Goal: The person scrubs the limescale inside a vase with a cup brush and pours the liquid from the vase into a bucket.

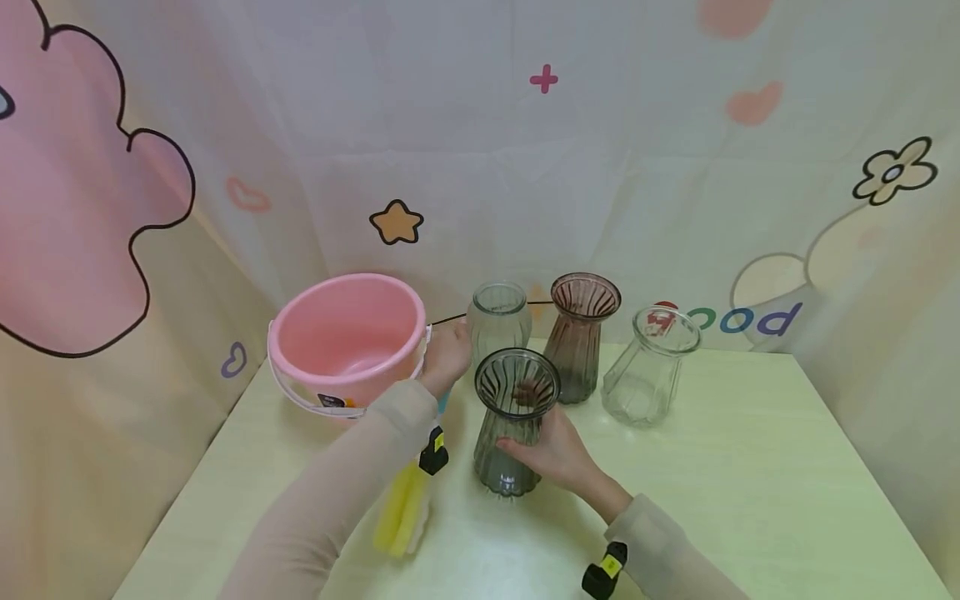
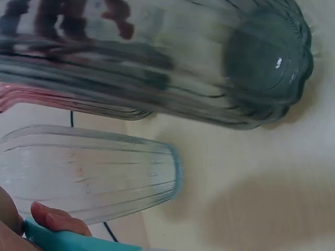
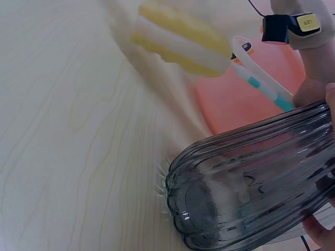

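My left hand [image 1: 447,358] grips the teal-and-white handle [image 3: 261,89] of a sponge brush beside the pink bucket. Its yellow-and-white sponge head [image 1: 402,515] points down toward me, left of the grey vase. Around the body of that fluted grey glass vase [image 1: 504,462] my right hand [image 1: 561,454] is wrapped, thumb in front and fingers behind, seen through the glass. The vase's flared mouth faces up; whether its base touches the table I cannot tell. In the left wrist view, the teal handle [image 2: 78,240] shows under the left fingers.
A pink bucket [image 1: 352,333] with a white handle stands at the back left. Behind the grey vase are a clear glass vase [image 1: 495,329] and a reddish-brown one [image 1: 573,354]. Another clear vase [image 1: 645,387] stands farther right. A printed curtain [image 1: 465,100] hangs behind the pale table [image 1: 750,483].
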A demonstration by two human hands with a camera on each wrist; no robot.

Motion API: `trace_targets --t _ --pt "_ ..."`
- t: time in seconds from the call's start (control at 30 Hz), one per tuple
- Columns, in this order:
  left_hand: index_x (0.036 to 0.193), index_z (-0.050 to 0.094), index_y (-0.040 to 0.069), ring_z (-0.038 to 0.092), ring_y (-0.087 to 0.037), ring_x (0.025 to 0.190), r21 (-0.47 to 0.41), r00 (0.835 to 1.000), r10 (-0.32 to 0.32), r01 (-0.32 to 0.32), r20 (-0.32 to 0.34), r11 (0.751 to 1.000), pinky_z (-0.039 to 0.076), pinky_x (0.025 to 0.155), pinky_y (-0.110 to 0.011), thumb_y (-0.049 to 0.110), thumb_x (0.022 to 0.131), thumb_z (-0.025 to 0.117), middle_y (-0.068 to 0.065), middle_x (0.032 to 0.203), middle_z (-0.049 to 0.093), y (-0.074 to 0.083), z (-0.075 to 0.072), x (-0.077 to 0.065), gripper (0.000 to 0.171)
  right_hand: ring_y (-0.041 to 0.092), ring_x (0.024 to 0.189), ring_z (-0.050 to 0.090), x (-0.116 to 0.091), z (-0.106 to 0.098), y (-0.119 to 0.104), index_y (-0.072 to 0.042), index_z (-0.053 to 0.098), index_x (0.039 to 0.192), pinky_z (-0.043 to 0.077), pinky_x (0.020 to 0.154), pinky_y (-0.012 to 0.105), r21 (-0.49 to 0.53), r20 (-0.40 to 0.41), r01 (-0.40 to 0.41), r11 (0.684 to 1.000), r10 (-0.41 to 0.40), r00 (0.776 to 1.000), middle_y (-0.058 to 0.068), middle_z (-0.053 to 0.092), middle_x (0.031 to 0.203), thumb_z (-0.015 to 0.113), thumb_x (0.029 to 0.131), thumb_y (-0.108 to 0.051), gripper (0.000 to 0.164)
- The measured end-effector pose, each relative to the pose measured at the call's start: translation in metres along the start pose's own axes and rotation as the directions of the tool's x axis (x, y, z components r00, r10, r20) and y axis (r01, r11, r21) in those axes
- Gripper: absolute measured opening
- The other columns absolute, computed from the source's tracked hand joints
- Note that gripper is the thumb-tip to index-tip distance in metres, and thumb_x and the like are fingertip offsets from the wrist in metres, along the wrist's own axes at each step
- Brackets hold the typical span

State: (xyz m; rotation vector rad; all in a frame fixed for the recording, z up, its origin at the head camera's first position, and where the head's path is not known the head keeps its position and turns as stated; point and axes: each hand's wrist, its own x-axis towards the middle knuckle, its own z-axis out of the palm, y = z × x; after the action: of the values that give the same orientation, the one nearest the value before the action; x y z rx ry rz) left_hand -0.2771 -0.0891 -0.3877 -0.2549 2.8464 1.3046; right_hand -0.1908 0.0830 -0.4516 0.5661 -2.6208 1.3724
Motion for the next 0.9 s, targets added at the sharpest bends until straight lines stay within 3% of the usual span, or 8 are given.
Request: trace_targets --t 0.1,0.2,0.33,0.43,0.53,0.73,0.9 --pt "0.092 0.062 -0.002 0.059 -0.031 0.09 0.05 0.998 -0.053 0.054 -0.018 0.997 0.046 0.077 -0.043 0.034 0.1 0.016 -0.019 0.1 0.063 -0.005 0.01 0.001 0.058 0.027 0.118 0.049 0.001 0.0 0.0 -0.014 0.036 0.131 0.04 0.096 0.046 0.008 -0.001 0.003 1.0 -0.003 1.0 0.009 0.049 0.127 0.079 0.071 -0.025 0.075" --pt "0.113 0.055 -0.008 0.057 -0.037 0.101 0.031 0.991 -0.136 0.137 -0.005 0.99 0.045 0.082 -0.046 0.032 0.098 0.018 -0.024 0.114 0.058 -0.01 0.017 0.004 0.056 0.026 0.119 0.048 0.001 0.0 0.0 -0.014 0.037 0.131 0.04 0.096 0.046 0.011 -0.001 0.007 1.0 -0.007 1.0 0.008 0.049 0.128 0.079 0.071 -0.025 0.075" --pt "0.121 0.041 -0.011 0.058 -0.032 0.085 -0.001 0.974 -0.227 0.227 0.01 0.974 0.046 0.069 -0.039 0.024 0.093 0.033 -0.023 0.102 0.058 -0.017 0.021 0.009 0.045 0.026 0.12 0.048 0.001 0.0 0.001 -0.014 0.037 0.131 0.04 0.096 0.047 0.009 -0.003 -0.004 1.0 0.004 1.0 0.008 0.049 0.128 0.08 0.07 -0.026 0.075" --pt "0.121 0.038 -0.008 0.056 -0.026 0.067 -0.009 0.966 -0.255 0.255 0.033 0.967 0.047 0.056 -0.032 0.016 0.086 0.043 -0.017 0.089 0.058 -0.024 0.024 0.013 0.043 0.025 0.12 0.048 0.001 0.0 0.001 -0.015 0.036 0.131 0.04 0.097 0.046 0.01 -0.005 -0.014 1.0 0.014 1.0 0.007 0.049 0.128 0.08 0.069 -0.026 0.076" --pt "0.116 0.044 -0.006 0.055 -0.026 0.063 0.019 0.969 -0.244 0.244 0.038 0.97 0.049 0.054 -0.031 0.012 0.083 0.047 -0.017 0.086 0.058 -0.032 0.028 0.017 0.038 0.024 0.12 0.047 0.001 -0.001 0.002 -0.016 0.036 0.132 0.039 0.097 0.046 0.018 -0.005 -0.009 1.0 0.009 1.0 0.006 0.048 0.129 0.08 0.07 -0.026 0.077" --pt "0.096 0.055 -0.003 0.052 -0.028 0.077 0.168 0.981 -0.188 0.176 0.054 0.97 0.044 0.069 -0.037 0.014 0.086 0.046 -0.02 0.094 0.06 -0.048 0.035 0.023 0.022 0.025 0.12 0.047 -0.001 0.0 0.001 -0.016 0.036 0.132 0.04 0.096 0.047 0.029 -0.011 0.005 1.0 -0.005 1.0 0.006 0.048 0.129 0.08 0.07 -0.025 0.077" --pt "0.091 0.057 -0.003 0.049 -0.026 0.072 0.206 0.98 -0.182 0.162 0.081 0.965 0.043 0.067 -0.037 0.014 0.086 0.047 -0.019 0.09 0.061 -0.053 0.038 0.026 0.02 0.025 0.119 0.048 0.0 0.0 0.002 -0.016 0.037 0.132 0.04 0.096 0.047 0.031 -0.012 0.005 1.0 -0.004 1.0 0.007 0.049 0.127 0.08 0.07 -0.025 0.076"
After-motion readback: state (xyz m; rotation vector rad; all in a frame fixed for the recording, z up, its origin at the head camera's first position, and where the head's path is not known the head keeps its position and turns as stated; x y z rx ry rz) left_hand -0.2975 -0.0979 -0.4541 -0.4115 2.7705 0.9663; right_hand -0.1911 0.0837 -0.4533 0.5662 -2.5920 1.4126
